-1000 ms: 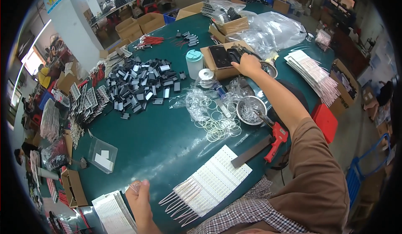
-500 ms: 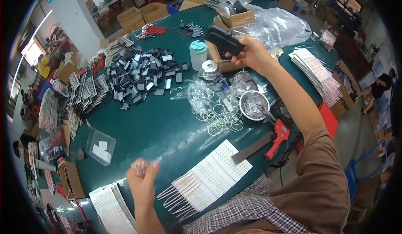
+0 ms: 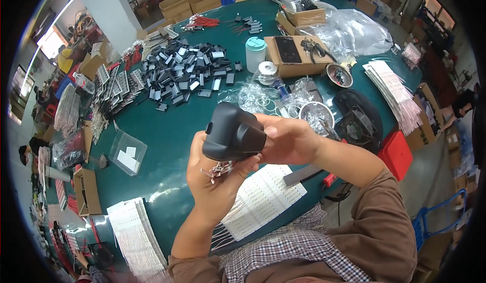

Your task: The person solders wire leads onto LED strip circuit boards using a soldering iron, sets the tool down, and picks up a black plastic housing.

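In front of me, over the table, my right hand [image 3: 291, 139] grips a black plastic hand-held device [image 3: 234, 134] with a rounded body. My left hand [image 3: 215, 184] is closed around a bunch of thin pale wires [image 3: 218, 170], whose short ends stick out just below the device. Its fingers go behind the device, so I cannot tell whether they bear it too. Below both hands lies a sheet of white LED strip boards [image 3: 266, 197] with wires at its left end. A grey flat bar [image 3: 302, 173] rests on its right corner. My right forearm partly hides a red-handled tool [image 3: 330, 180].
A heap of small black-and-silver parts [image 3: 185, 70] covers the far left. Behind my hands stand a lidded cup [image 3: 255, 55], a white bowl [image 3: 318, 116] and a cardboard box [image 3: 298, 69] bearing a phone and pliers. Stacked strips [image 3: 134, 232] lie near left.
My right hand has brought the black device down and left from above the cardboard box. My left fist has risen rightward with the wires to meet it. The view has shifted slightly.
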{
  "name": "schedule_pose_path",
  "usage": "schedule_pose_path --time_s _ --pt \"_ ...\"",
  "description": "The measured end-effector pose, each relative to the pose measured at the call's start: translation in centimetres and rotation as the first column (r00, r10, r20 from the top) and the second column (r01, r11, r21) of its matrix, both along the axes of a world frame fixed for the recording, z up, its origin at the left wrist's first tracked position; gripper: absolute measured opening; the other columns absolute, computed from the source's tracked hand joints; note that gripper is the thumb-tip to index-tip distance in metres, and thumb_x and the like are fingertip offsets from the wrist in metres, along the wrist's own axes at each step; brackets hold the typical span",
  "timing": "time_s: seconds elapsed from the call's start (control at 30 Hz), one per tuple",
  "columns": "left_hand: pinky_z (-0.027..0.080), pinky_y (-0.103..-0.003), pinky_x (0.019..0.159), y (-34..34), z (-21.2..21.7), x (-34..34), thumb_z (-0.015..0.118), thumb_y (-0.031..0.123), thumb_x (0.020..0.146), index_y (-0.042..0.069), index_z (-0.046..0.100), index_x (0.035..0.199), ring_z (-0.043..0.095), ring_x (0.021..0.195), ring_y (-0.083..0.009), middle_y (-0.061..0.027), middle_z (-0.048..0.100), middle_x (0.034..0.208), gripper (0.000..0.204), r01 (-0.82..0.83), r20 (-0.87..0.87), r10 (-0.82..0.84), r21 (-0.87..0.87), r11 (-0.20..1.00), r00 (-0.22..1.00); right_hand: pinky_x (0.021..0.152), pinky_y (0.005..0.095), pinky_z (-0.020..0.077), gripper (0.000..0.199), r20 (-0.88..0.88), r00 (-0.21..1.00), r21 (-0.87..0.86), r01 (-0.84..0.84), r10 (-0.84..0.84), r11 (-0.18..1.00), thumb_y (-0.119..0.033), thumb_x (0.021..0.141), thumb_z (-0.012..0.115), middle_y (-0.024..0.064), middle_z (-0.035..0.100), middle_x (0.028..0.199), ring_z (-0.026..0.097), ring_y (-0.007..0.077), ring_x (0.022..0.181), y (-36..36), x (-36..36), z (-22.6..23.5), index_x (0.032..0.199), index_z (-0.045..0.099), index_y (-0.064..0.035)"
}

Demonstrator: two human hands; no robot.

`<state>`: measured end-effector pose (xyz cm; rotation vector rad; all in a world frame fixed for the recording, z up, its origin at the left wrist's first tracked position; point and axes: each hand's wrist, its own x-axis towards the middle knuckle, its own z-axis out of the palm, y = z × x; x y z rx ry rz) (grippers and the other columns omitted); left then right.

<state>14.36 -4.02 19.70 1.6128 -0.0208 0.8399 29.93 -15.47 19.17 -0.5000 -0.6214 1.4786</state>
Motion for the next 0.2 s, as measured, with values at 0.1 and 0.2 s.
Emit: schedule_pose_path --time_s 0.1,0.2 --pt "0.058 -0.031 0.066 0.2 1.0 -1.1 0.075 -0.011 0.074 0.001 0.064 0.107 0.071 0.085 -0.0257 -0.0153 0.069 0.104 0.036 -0.184 0.008 0.189 0.274 0.944 0.982 0.096 0.0402 0.0449 0.074 0.418 0.883 0.103 0.187 -0.213 0.977 -0.026 0.084 0.07 0.0154 0.047 0.136 0.056 0.0231 0.109 -0.4 0.3 0.5 0.145 0.034 -0.0032" --pt "0.057 -0.034 0.068 2.1 2.5 -1.8 0.071 -0.007 0.069 0.005 0.061 0.111 0.07 0.095 -0.0345 -0.0148 0.07 0.111 0.044 -0.2 0.014 0.287 0.752 0.628 0.958 0.087 0.0361 0.0485 0.087 0.748 0.029 0.633 0.272 -0.664 0.725 -0.024 0.083 0.08 0.014 0.033 0.15 0.06 0.0239 0.101 -1.7 1.7 1.6 0.15 0.027 -0.0079"
